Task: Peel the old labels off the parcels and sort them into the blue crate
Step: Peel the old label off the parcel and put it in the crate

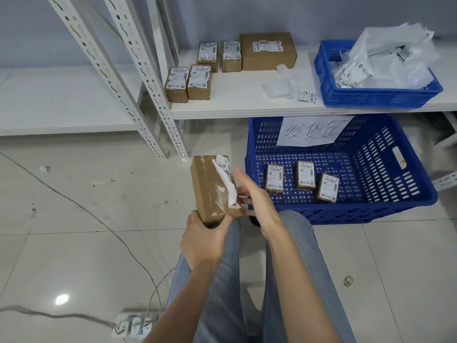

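Brown cardboard parcel (212, 189), white label (226, 179) half-peeled; left hand (202, 241) grips its base, right hand (254, 199) pinches the label.

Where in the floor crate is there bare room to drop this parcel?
The floor crate is bare along its right side, right of the three parcels, and along the back wall under the paper sign. The left front part is crowded.
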{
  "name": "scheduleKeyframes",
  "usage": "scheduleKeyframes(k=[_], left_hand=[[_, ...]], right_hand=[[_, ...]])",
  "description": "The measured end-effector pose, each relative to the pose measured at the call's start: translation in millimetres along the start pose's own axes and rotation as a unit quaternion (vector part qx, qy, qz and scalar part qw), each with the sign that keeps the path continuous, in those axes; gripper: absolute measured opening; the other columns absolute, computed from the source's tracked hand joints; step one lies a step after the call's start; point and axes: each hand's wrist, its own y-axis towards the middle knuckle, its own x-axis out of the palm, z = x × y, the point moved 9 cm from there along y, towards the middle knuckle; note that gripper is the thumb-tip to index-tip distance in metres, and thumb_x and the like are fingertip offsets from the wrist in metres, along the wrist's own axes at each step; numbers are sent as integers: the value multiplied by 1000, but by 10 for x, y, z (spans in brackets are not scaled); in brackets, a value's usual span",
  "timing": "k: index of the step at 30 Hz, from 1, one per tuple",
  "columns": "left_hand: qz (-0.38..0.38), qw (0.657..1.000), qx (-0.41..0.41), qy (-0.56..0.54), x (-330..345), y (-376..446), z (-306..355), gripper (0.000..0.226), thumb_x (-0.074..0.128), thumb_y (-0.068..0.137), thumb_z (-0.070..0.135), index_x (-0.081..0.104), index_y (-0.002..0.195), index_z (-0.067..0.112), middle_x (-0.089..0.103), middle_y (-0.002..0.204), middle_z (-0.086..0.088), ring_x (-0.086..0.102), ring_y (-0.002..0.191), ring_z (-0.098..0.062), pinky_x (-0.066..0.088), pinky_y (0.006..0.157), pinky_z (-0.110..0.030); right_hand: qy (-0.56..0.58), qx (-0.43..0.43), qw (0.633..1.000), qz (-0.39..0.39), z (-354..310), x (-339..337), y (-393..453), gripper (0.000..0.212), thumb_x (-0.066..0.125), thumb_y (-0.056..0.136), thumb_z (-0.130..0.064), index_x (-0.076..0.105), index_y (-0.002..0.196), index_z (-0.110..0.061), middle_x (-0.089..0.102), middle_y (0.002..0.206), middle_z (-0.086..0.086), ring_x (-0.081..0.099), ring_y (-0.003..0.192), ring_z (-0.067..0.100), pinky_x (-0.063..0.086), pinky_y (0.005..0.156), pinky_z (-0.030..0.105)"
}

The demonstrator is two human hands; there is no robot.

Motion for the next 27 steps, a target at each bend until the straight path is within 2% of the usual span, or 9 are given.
scheduleKeyframes(k=[2, 6, 10, 14, 16, 18, 20, 23, 27], left_hand=[[-5, 1000, 1, 6, 11, 1, 7, 60, 56, 65, 77, 54, 92, 23, 59, 85, 11, 59, 77, -13, 37, 69, -28], [-2, 1000, 6, 11, 3, -4, 22, 67, 54, 65, 80, 51, 98, 22, 60, 86, 9, 59, 76, -13, 37, 66, -27], [5, 1000, -4, -6, -28, -11, 19, 64, 67, 69, 67, 40, 104, 21, 65, 88, 5, 63, 78, -18, 37, 67, -27], [29, 998, -9, -58, -92, -61, 27, 64, 70, 70, 61, 39, 111, 23, 65, 88, 9, 63, 79, -14, 38, 69, -24], [45, 993, -23, -106, -124, -68, -7, 59, 72, 74, 55, 42, 114, 24, 65, 90, 12, 64, 81, -10, 42, 74, -23], [53, 990, -28, -125, -131, -60, -39, 53, 70, 78, 54, 47, 116, 23, 67, 94, 11, 65, 86, -10, 48, 83, -30], [53, 991, -18, -124, -113, -55, -33, 53, 62, 79, 61, 50, 117, 25, 68, 99, 10, 65, 90, -12, 49, 89, -35], [49, 992, 0, -119, -87, -52, -11, 54, 46, 73, 62, 51, 114, 27, 66, 102, 10, 63, 86, -8, 44, 76, -28], [52, 992, 8, -115, -105, -51, -8, 33, 53, 87, 39, 52, 115, 22, 62, 104, 5, 57, 82, -2, 33, 65, -13]], right_hand=[[-76, -22, 997, -19, -32, 35, -1, 55, 76, 64, -63, 61, 97, -23, 59, 112, -7, 60, 97, 9, 48, 81, 26], [-178, -106, 978, 19, -61, -14, 11, 43, 81, 72, -23, 57, 107, -22, 49, 116, -8, 51, 103, 3, 43, 73, 15], [-154, -166, 967, 117, -100, -103, 16, 32, 71, 79, -26, 62, 109, -22, 57, 108, -14, 58, 100, 6, 54, 83, 31], [-17, -115, 983, 143, -13, -114, 10, 14, 68, 78, -15, 66, 85, -3, 64, 75, 0, 59, 70, 11, 47, 61, 22], [39, -89, 981, 169, 85, -188, 18, 9, 68, 75, -10, 65, 72, -2, 61, 66, 7, 54, 65, 13, 43, 63, 27], [67, -81, 975, 194, 149, -253, 17, 21, 68, 75, -7, 56, 58, -10, 57, 64, 2, 50, 62, 11, 41, 66, 27], [94, -99, 971, 196, 142, -253, 11, 20, 66, 77, -2, 60, 61, -13, 65, 88, -7, 58, 71, -1, 43, 70, 16], [85, -157, 968, 179, 14, -188, -28, 26, 61, 82, 1, 73, 102, -10, 58, 126, -15, 55, 109, -7, 47, 85, 12], [-1, -197, 963, 183, -91, -176, -66, 26, 64, 85, -7, 69, 96, -30, 54, 137, -12, 46, 126, 0, 34, 105, 21]])
